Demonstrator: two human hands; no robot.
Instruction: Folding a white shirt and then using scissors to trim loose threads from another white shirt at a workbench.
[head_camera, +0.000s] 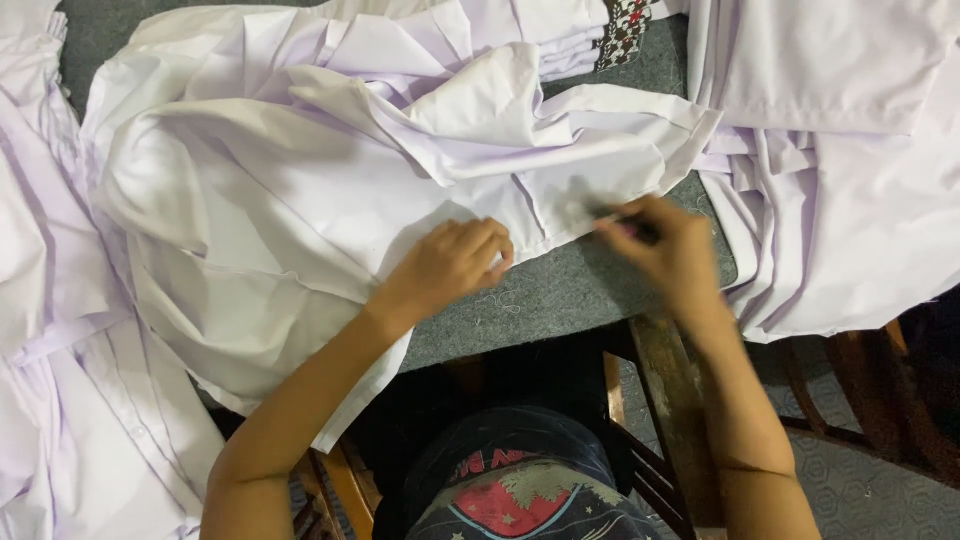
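Left hand: the left hand lies knuckles up on the lower edge of the shirt, fingers curled under and pressing the cloth down on the table.
Right hand: the right hand is blurred, fingers pinched shut round a thin tool whose tip points at the shirt's hem; what kind of tool it is I cannot tell.
Shirt: a white shirt, spread out and rumpled, covers the middle and left of the table; its hem runs between the two hands, and its lower left part hangs over the table's near edge.
Table: the table has a grey felt-like top, bare just in front of the hands, with a few loose threads on it near the left hand.
Pile, right: more white garments lie heaped at the right, just beside the right hand.
Pile, left: white cloth fills the left edge too.
Stack, top: folded white pieces sit at the far edge, with a dark patterned strip beside them.
Frame: a wooden frame shows under the table, by the right forearm.
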